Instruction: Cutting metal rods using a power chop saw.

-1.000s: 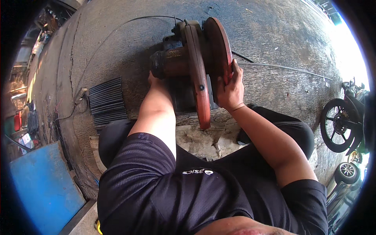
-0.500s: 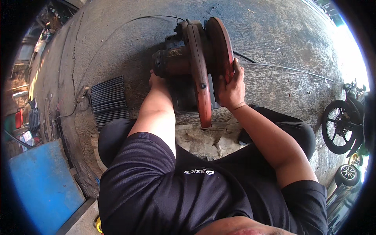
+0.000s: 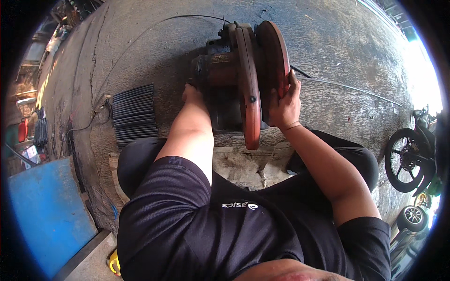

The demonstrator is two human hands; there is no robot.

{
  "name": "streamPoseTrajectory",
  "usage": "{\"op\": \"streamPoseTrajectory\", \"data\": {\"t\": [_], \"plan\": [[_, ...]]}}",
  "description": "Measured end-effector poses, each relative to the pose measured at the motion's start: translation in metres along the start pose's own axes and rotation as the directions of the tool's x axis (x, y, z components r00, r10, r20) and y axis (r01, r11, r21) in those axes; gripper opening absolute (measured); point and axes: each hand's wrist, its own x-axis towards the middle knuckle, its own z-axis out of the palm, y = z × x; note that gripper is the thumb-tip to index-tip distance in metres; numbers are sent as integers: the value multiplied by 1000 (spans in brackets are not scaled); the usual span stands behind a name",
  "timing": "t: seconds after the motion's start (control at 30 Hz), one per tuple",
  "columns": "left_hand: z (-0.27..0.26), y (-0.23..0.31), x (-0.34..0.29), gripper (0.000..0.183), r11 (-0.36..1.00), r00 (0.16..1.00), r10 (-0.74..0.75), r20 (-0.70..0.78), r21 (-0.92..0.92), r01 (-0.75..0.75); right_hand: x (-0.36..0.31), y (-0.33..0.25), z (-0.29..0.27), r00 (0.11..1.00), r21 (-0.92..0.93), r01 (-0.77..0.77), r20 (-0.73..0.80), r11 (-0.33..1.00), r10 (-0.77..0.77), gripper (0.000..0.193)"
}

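Note:
A worn red and black chop saw (image 3: pixel 249 89) stands on the ground in front of my crossed legs. Its curved handle arm points toward me, and a round red guard (image 3: pixel 276 51) rises on its right side. My right hand (image 3: pixel 287 107) grips the lower edge of that guard, fingers running up along its outer side. At the saw's left, my left hand (image 3: pixel 191 92) reaches in beside the base, under the dark motor end (image 3: pixel 200 70). Most of its fingers are hidden there.
A row of thin dark rods (image 3: pixel 135 116) lies left of the saw. Thin cables (image 3: pixel 356 85) run across the ground behind it. A blue board (image 3: pixel 49 215) is at the lower left, near a yellow object (image 3: pixel 114 262). A motorcycle wheel (image 3: pixel 403 154) stands far right.
The chop saw has shifted slightly to the right in view, and both hands have gone with it. The surroundings have shifted a little too, as the view moved.

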Motion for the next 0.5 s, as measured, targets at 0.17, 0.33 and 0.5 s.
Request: {"op": "streamPoseTrajectory", "data": {"t": [0.17, 0.33, 0.5], "plan": [[0, -7, -5, 35, 803, 931, 270, 247, 477, -359, 1, 0, 0, 1000, -13, -9, 10, 1000, 10, 66], [2, -8, 4, 41, 882, 948, 222, 228, 368, -295, 1, 2, 0, 1000, -10, 16, 4, 1000, -16, 67], [8, -11, 13, 50, 932, 958, 243, 155, 238, -275, 0, 1, -1, 999, -8, -27, 38, 1000, 28, 68]]}}
